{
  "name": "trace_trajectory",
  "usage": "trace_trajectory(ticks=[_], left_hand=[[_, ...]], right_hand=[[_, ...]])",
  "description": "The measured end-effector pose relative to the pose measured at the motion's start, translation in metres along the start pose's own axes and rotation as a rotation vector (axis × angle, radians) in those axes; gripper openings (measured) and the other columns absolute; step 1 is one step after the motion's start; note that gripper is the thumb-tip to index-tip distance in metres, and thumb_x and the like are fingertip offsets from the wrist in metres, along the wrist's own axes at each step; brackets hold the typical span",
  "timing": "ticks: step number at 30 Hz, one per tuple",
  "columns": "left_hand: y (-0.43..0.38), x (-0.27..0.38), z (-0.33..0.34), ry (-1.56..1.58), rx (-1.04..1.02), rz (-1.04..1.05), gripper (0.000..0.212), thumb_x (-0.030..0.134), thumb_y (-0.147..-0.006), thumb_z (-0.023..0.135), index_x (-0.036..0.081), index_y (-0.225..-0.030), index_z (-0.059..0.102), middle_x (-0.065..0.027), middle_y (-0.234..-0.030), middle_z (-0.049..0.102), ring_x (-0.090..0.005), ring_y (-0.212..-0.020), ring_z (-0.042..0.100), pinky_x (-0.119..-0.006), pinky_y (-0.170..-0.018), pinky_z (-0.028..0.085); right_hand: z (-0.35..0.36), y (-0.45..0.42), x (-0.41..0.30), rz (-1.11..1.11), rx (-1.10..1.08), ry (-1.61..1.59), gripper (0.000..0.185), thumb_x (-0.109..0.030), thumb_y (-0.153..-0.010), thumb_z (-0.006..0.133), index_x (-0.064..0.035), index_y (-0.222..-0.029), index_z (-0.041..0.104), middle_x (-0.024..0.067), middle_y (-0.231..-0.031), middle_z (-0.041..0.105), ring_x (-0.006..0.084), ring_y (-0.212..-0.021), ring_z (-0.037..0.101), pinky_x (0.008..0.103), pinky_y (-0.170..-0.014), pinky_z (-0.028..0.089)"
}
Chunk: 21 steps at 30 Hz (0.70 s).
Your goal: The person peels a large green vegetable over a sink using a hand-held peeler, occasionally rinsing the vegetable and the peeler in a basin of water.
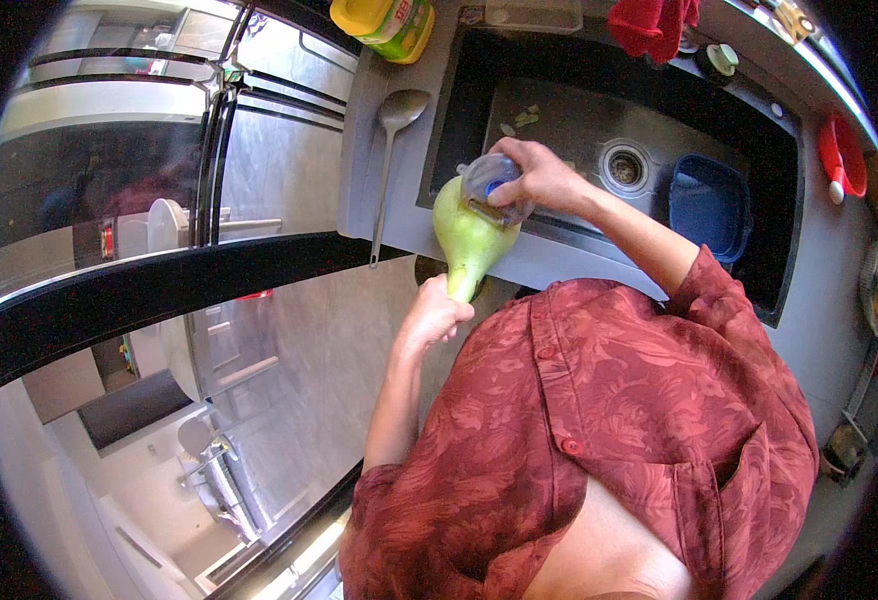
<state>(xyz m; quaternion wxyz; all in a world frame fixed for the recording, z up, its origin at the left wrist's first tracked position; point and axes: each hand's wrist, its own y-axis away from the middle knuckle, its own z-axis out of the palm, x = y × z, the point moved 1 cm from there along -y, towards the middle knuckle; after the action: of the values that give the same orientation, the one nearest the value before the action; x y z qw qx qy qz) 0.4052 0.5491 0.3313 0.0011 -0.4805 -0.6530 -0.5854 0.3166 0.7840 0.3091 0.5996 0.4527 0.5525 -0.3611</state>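
Observation:
A pale green bottle gourd [475, 225] is held in the air over the front edge of the sink counter, its narrow neck pointing towards me. My left hand [437, 311] is wrapped around that neck. At the gourd's wide end, my right hand [540, 174] grips a clear plastic piece [490, 180] with a blue spot, perhaps a cut bottle top with its cap. The plastic rests against the gourd's skin, and my fingers hide part of it. Behind the hands lies a dark sink [559, 112] with a few pale green scraps [527, 117] on its floor.
A blue plastic basin [709, 206] sits in the sink, right of the drain [625, 168]. Left of the sink lies a metal ladle [388, 165]. A yellow-green container [388, 26] and a red cloth [653, 26] are at the back. A shiny refrigerator [281, 172] borders the left.

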Motion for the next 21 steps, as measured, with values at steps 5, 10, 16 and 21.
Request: trace_trajectory(ticks=[5, 10, 16, 21], left_hand=[[-0.004, -0.008, 0.002, -0.064, 0.053, 0.012, 0.018, -0.003, -0.062, 0.059, 0.001, -0.077, 0.049, -0.0022, -0.058, 0.049, -0.011, -0.037, 0.047, -0.026, -0.031, 0.036], [-0.004, -0.013, 0.0, 0.02, 0.03, 0.001, 0.019, 0.001, -0.063, 0.062, 0.0, -0.079, 0.051, -0.0029, -0.058, 0.052, -0.0107, -0.037, 0.047, -0.027, -0.033, 0.037], [-0.008, -0.019, -0.008, 0.133, -0.015, 0.003, 0.02, -0.004, -0.063, 0.059, 0.0, -0.081, 0.051, -0.0016, -0.06, 0.051, -0.0098, -0.039, 0.047, -0.025, -0.033, 0.036], [-0.002, -0.014, -0.011, 0.101, -0.043, -0.006, 0.021, -0.005, -0.062, 0.059, 0.0, -0.081, 0.051, -0.0021, -0.062, 0.052, -0.01, -0.041, 0.048, -0.025, -0.034, 0.037]], right_hand=[[0.016, -0.008, -0.011, -0.045, -0.025, 0.306, 0.046, -0.014, -0.061, 0.072, 0.0021, -0.101, 0.055, 0.0165, -0.09, 0.064, 0.0232, -0.086, 0.061, 0.0341, -0.078, 0.047], [-0.054, -0.047, 0.088, 0.159, 0.273, 0.634, 0.046, -0.016, -0.058, 0.072, 0.0005, -0.097, 0.054, 0.0223, -0.095, 0.061, 0.0358, -0.09, 0.059, 0.0405, -0.075, 0.047], [-0.079, -0.023, 0.126, 0.24, 0.357, 0.286, 0.044, -0.013, -0.063, 0.074, 0.0038, -0.1, 0.056, 0.0146, -0.091, 0.063, 0.0225, -0.083, 0.06, 0.0341, -0.075, 0.048], [-0.013, 0.0, 0.046, 0.06, 0.202, -0.11, 0.044, -0.015, -0.063, 0.075, 0.002, -0.099, 0.056, 0.0098, -0.089, 0.064, 0.0176, -0.081, 0.06, 0.0294, -0.075, 0.048]])
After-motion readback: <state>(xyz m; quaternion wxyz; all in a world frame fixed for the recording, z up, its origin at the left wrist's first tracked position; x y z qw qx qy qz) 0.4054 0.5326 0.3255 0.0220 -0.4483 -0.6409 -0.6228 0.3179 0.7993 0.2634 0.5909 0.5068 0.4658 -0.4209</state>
